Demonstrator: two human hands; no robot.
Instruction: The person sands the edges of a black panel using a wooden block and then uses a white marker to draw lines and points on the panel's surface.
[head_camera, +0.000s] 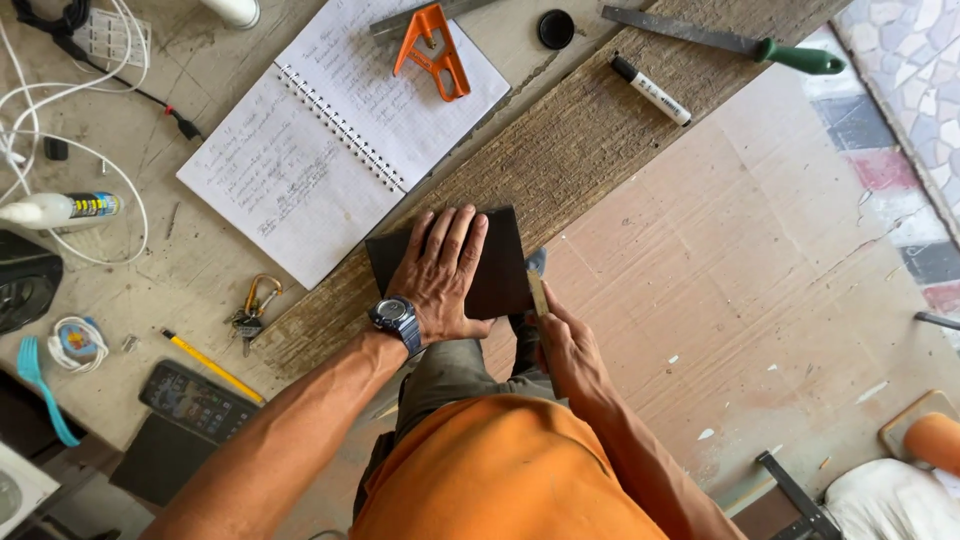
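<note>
Left hand (440, 270) flat on dark board (500, 262) (fingers spread), right hand (562, 340) beside.

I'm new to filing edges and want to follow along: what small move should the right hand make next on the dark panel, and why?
Probably one short stroke of the file along the dark panel's right edge. The left hand lies flat on the panel, pinning it to the rough plank, and the right hand holds the file against that overhanging edge, so all looks set for a stroke.
</note>
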